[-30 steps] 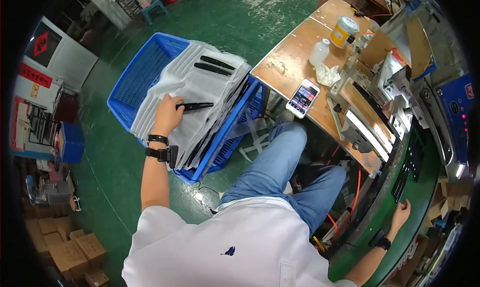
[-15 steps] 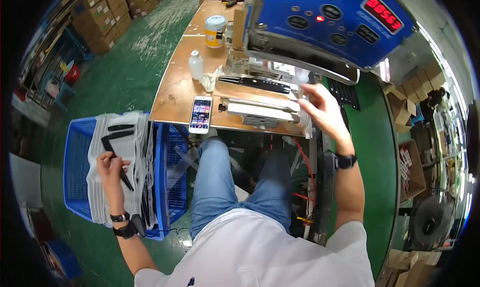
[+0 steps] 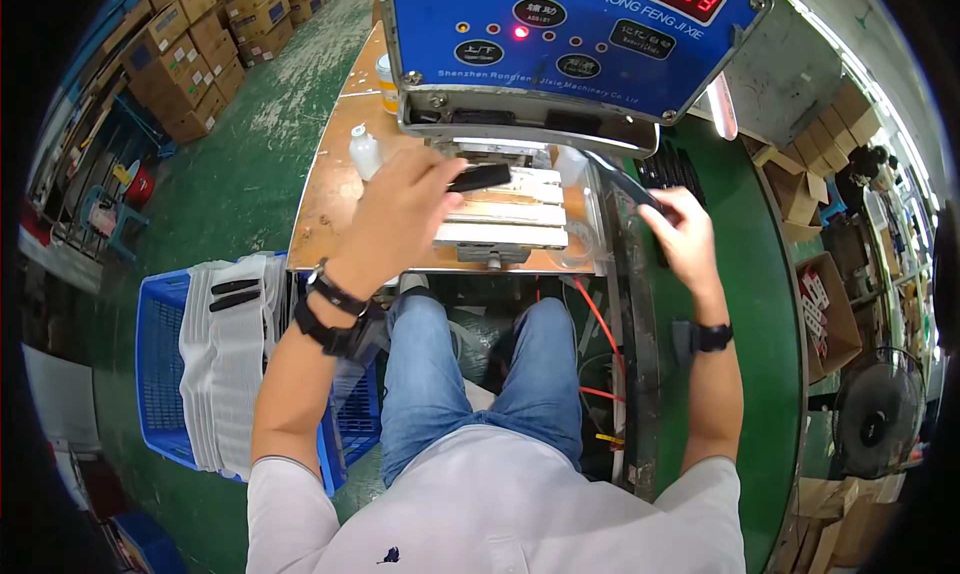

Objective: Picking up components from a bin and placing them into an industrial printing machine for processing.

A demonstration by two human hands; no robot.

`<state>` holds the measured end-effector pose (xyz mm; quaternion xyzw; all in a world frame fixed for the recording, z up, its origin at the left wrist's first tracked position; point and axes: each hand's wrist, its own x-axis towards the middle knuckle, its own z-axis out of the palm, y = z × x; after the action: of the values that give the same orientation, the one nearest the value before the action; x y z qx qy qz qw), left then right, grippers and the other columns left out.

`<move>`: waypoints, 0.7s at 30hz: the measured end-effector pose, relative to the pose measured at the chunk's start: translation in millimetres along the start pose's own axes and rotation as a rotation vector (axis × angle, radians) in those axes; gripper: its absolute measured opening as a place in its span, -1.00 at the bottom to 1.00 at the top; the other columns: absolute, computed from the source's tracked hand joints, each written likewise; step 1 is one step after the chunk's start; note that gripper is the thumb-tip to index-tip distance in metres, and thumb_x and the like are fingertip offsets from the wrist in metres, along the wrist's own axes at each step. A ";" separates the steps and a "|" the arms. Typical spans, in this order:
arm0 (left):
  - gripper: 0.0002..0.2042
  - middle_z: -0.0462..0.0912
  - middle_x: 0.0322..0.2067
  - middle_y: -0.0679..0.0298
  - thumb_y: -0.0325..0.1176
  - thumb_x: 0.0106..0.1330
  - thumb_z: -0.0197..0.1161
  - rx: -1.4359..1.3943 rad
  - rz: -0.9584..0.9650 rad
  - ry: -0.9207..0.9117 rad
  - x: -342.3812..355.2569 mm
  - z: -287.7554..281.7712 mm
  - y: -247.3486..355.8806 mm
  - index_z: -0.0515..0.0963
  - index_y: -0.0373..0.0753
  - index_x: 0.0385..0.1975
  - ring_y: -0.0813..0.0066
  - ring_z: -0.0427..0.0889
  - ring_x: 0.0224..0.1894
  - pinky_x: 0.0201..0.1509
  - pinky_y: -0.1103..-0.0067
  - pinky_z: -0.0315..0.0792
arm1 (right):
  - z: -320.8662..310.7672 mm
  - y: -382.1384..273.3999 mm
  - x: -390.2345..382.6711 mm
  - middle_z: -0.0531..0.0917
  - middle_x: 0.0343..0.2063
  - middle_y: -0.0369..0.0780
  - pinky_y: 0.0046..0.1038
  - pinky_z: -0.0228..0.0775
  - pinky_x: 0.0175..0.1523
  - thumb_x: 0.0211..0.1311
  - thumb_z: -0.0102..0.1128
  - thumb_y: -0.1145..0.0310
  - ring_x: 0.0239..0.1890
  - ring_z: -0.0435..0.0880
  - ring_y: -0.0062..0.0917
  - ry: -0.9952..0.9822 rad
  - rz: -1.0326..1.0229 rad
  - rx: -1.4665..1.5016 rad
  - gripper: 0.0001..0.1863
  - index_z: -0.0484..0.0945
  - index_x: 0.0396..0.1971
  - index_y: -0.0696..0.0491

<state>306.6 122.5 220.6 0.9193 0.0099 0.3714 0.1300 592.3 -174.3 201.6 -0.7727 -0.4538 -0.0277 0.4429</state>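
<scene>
My left hand [image 3: 405, 206] reaches over the machine's bed, its fingers closed on one end of a long, flat black piece [image 3: 482, 178]. The piece looks like a knife, but my fingers hide part of it. Below it lies the pale slotted fixture [image 3: 505, 214], mounted on the bench edge. To the right of the fixture, my right hand [image 3: 686, 236] grips a slim dark knife-shaped piece [image 3: 628, 184], tilted with its far end toward the machine. Above both hands hangs the blue control panel [image 3: 560, 39] with red digits and several buttons.
A blue crate [image 3: 160, 359] at the left holds white foam sheets [image 3: 225, 364] with black pieces [image 3: 235, 301] on top. A white bottle [image 3: 365, 152] stands on the wooden bench [image 3: 320, 219]. More black pieces [image 3: 685, 174] lie at the right. A fan [image 3: 875, 424] stands far right.
My left hand has come from the crate to the fixture with a black piece. The right hand has lifted the piece from the fixture and moved right. The view has shifted.
</scene>
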 end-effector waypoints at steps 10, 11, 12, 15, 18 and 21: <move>-0.67 0.61 -0.11 0.20 -0.36 0.33 0.36 0.192 0.076 -0.040 13.3 36.9 -1.9 0.63 -0.28 0.07 0.14 0.55 0.04 0.17 0.27 0.44 | -92.4 180.0 -130.0 0.67 -0.52 -0.34 -0.55 0.43 -0.27 0.29 0.51 0.21 -0.45 0.55 -0.68 0.262 0.616 -0.283 -0.64 0.76 -0.22 0.27; -0.67 0.60 -0.14 0.23 -0.33 0.33 0.35 0.217 0.105 0.016 14.2 35.4 -4.9 0.63 -0.27 0.07 0.17 0.55 0.04 0.16 0.26 0.43 | -91.6 189.2 -131.2 0.68 -0.53 -0.33 -0.53 0.44 -0.27 0.29 0.51 0.19 -0.45 0.57 -0.67 0.289 0.635 -0.278 -0.63 0.76 -0.24 0.27; -0.67 0.59 -0.16 0.25 -0.30 0.34 0.34 0.241 0.134 0.074 16.6 35.6 -6.4 0.64 -0.25 0.07 0.19 0.54 0.04 0.16 0.25 0.42 | -91.9 197.7 -133.0 0.68 -0.54 -0.32 -0.50 0.45 -0.28 0.29 0.51 0.17 -0.46 0.58 -0.65 0.316 0.653 -0.273 -0.61 0.75 -0.26 0.27; -0.67 0.58 -0.17 0.27 -0.29 0.35 0.33 0.168 0.147 -0.023 24.5 48.1 -14.0 0.64 -0.24 0.07 0.20 0.54 0.04 0.16 0.24 0.42 | -87.7 209.3 -144.0 0.69 -0.53 -0.27 -0.45 0.46 -0.27 0.28 0.51 0.16 -0.47 0.60 -0.59 0.327 0.663 -0.340 -0.60 0.75 -0.27 0.28; -0.66 0.59 -0.15 0.26 -0.27 0.35 0.33 0.150 0.122 -0.094 22.4 53.2 -17.3 0.63 -0.24 0.08 0.19 0.55 0.04 0.17 0.23 0.42 | -84.1 216.8 -141.7 0.72 -0.51 -0.20 -0.38 0.49 -0.24 0.27 0.49 0.16 -0.46 0.65 -0.47 0.330 0.659 -0.381 -0.60 0.74 -0.28 0.28; -0.63 0.60 -0.12 0.25 -0.23 0.35 0.34 0.195 0.043 -0.147 14.1 48.6 -9.7 0.62 -0.23 0.09 0.18 0.56 0.06 0.20 0.22 0.41 | -74.7 217.3 -132.5 0.76 -0.46 -0.08 -0.29 0.53 -0.21 0.26 0.47 0.17 -0.42 0.73 -0.30 0.303 0.640 -0.391 -0.62 0.74 -0.28 0.27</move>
<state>350.8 122.3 194.3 0.9523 0.0168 0.3029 0.0325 699.1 -359.5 44.6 -0.9319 -0.1061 -0.0880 0.3356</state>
